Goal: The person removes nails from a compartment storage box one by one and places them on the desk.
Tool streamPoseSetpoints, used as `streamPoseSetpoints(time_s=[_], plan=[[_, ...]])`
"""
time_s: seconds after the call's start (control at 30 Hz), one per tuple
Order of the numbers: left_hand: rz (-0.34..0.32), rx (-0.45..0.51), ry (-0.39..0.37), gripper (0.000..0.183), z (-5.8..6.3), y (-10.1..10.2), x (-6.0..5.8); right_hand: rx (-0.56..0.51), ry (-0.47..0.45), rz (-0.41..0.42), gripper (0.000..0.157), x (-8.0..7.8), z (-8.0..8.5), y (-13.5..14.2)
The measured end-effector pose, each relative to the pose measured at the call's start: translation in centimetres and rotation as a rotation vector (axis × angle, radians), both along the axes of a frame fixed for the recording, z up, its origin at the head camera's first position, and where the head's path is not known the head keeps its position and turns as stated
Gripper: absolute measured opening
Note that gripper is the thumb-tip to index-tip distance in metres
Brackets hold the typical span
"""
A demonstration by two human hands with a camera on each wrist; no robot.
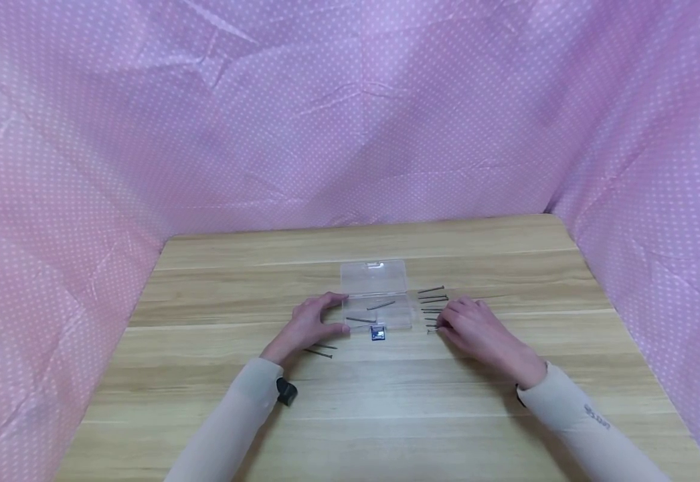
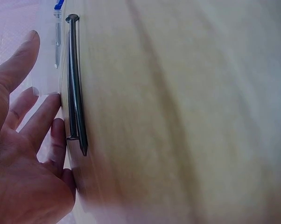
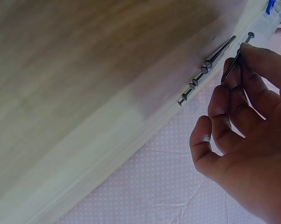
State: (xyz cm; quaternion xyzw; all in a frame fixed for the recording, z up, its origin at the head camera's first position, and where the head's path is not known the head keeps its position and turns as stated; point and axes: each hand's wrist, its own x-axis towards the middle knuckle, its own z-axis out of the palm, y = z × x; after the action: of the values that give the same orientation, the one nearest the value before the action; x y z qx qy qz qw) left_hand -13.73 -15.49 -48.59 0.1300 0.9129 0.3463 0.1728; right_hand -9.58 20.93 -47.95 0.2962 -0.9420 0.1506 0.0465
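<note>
A clear plastic box [image 1: 395,317] lies with its lid [image 1: 374,278] folded back. Two nails [image 1: 362,320] rest inside the base. At the box's left end my left hand [image 1: 304,327] holds it, thumb at the front corner and fingers at the back corner. Two more nails [image 2: 74,84] lie on the table beside that hand. My right hand [image 1: 476,331] pinches a nail [image 3: 233,67] between thumb and fingers, just above the table. Several nails [image 1: 433,299] lie in a row right of the box, some partly hidden by the right hand.
A small blue piece [image 1: 377,333] is at the middle of the box's front edge. The wooden table [image 1: 362,415] extends around everything, and a pink dotted cloth [image 1: 350,147] hangs behind it and at both sides.
</note>
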Motion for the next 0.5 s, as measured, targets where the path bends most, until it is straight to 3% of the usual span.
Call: streamPoseSetpoints(time_s=[0.5], plan=[[-0.001,-0.002,-0.004,0.067,0.02,-0.03,-0.14,0.01,-0.004,-0.008,0.008,-0.24,0.01,-0.15]])
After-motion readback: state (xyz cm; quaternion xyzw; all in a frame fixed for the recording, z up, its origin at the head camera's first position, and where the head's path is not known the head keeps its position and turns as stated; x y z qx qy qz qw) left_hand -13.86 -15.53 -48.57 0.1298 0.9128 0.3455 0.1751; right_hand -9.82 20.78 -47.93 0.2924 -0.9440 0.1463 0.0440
